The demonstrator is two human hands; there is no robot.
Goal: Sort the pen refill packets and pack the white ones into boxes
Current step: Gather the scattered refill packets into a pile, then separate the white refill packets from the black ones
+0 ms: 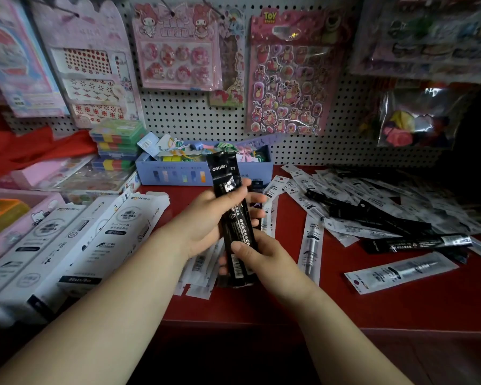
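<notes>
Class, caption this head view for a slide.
Sorting: left hand and right hand grip black refill packets over a red counter strewn with loose packets.

Bare left hand [206,220], right hand [264,259], forearms.

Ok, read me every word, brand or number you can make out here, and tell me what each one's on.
"deli": on the black packets, gripped by the left hand and right hand.
"TOY STORY": on the pink bear sticker sheet hanging on the pegboard.
"DM-" then unclear digits: on a white box.
Print on the white packets and the rest of the box: too small or blurred.
</notes>
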